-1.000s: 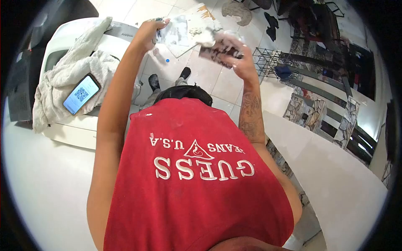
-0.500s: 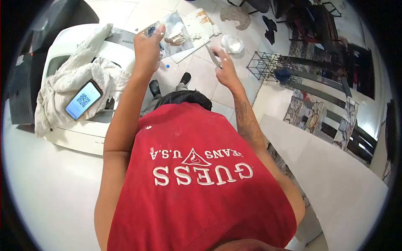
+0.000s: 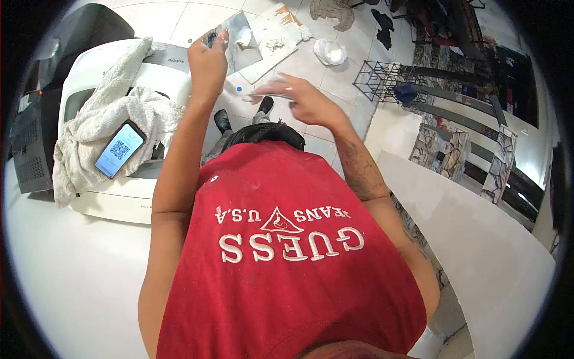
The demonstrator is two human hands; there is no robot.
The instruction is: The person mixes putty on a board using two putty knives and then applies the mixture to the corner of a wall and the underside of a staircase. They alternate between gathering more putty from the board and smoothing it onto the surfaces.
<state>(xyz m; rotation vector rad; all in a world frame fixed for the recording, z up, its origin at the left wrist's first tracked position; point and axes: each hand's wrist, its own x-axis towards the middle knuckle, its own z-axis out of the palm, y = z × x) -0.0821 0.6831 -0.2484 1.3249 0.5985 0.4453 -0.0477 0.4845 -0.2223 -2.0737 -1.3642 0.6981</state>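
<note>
My left hand (image 3: 207, 64) is closed on the near-left edge of a thin grey plate (image 3: 242, 57). A lump of white paste (image 3: 243, 37) sits on that plate, with dark smudges near my thumb. My right hand (image 3: 311, 102), smeared by motion, is to the right of the plate and closer to my body. Its fingers point left around what looks like a putty knife (image 3: 258, 96), its blade blurred. A white board (image 3: 263, 69) with paste and brown patches lies on the floor beyond the plate. To its right is a clear bag of white paste (image 3: 330, 52).
At left, a phone (image 3: 121, 149) rests on a white towel (image 3: 78, 134) draped over a white appliance (image 3: 134, 206). A black wire rack (image 3: 376, 81) stands at right, near a white panel (image 3: 466, 221). A small blue cap (image 3: 239, 89) and a brown cloth (image 3: 333, 13) lie on the tiles.
My right hand has swung left and toward my body, its fingers turning to point left. The paste lump on the plate looks smaller. My left hand keeps its hold.
</note>
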